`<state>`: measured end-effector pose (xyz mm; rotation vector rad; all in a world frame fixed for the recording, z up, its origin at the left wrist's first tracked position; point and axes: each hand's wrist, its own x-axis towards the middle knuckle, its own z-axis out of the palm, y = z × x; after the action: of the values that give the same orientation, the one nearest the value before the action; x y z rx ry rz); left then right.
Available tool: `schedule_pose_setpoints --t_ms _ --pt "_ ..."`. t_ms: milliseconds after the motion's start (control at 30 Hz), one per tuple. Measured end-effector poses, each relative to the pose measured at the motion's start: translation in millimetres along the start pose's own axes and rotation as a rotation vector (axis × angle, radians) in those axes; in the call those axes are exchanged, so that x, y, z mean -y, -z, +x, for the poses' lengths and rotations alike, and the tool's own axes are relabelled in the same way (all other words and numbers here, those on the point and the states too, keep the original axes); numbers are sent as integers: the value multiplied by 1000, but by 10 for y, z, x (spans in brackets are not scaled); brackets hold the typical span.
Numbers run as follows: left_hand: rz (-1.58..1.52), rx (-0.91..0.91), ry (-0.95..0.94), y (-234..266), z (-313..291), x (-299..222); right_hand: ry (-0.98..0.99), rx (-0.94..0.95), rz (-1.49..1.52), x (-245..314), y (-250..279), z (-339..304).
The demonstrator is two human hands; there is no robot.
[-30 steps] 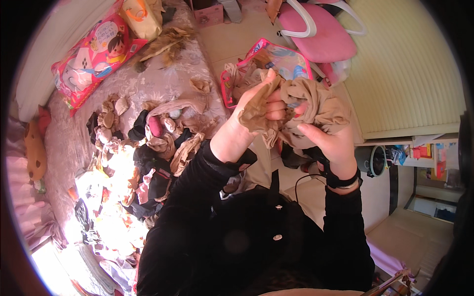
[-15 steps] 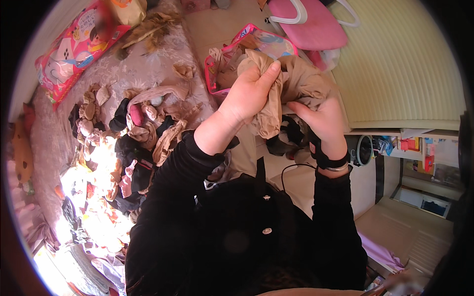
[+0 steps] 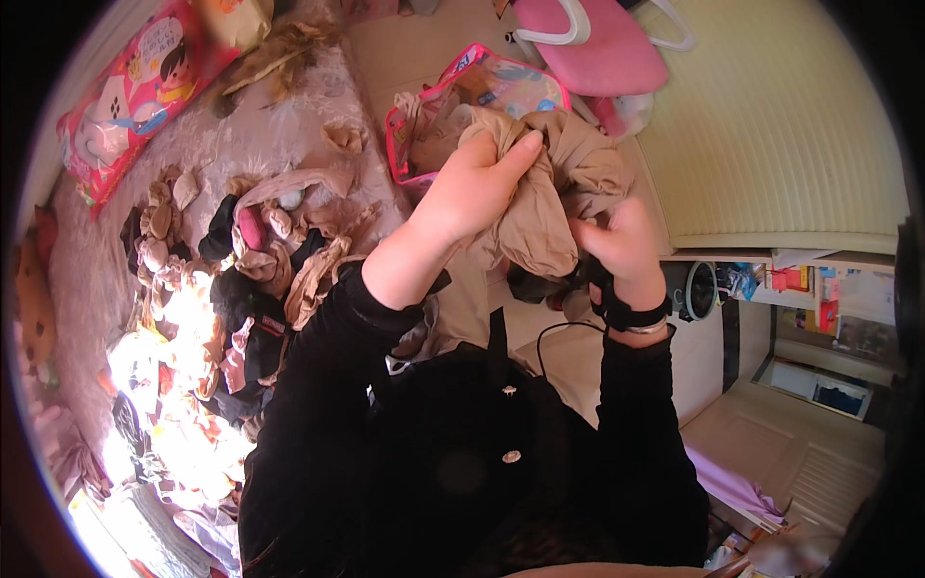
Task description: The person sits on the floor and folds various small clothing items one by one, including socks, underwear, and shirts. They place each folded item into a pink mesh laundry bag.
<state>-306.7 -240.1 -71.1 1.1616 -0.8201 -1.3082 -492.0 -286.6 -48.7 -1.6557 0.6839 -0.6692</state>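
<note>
Thin, crumpled tan stockings (image 3: pixel 540 226) hang between my two hands in front of my chest. My left hand (image 3: pixel 482 183) is closed round their upper left part, thumb lying on top of the fabric. At the lower right edge my right hand (image 3: pixel 626 241) pinches the cloth, with its fingers partly hidden behind the folds. Just beyond the stockings stands a clear zip bag (image 3: pixel 400 173) with pink edging, open, with beige cloth inside. A dark wristband (image 3: pixel 631 306) is on my right wrist.
On the bed (image 3: pixel 318 106) at left lies a loose pile of socks and stockings (image 3: pixel 260 308), partly in glaring sunlight. A pink printed package (image 3: pixel 145 91) lies at the far left. A pink chair (image 3: pixel 597 43) and a ribbed cream panel (image 3: pixel 771 125) stand at far right.
The tan stockings have been shifted in my hands, and a wider fold now hangs down between them. My right hand has moved slightly lower and inward. The whole view has shifted a little.
</note>
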Motion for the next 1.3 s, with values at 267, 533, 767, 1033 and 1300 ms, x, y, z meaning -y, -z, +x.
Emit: schedule_pose_setpoints --t_ms 267,533,767,1033,1300 --pt "-250 202 261 77 -13 -16 467 -109 -151 8 -193 -48" --pt "412 197 210 369 -42 189 203 -565 216 256 -252 193" --pt "172 45 -328 247 -267 20 250 -634 -205 318 -359 152" --pt "-574 9 -20 234 -145 -96 344 -647 -95 309 -326 116" --pt "-768 192 213 373 -62 -104 -148 -290 -411 237 -147 135"
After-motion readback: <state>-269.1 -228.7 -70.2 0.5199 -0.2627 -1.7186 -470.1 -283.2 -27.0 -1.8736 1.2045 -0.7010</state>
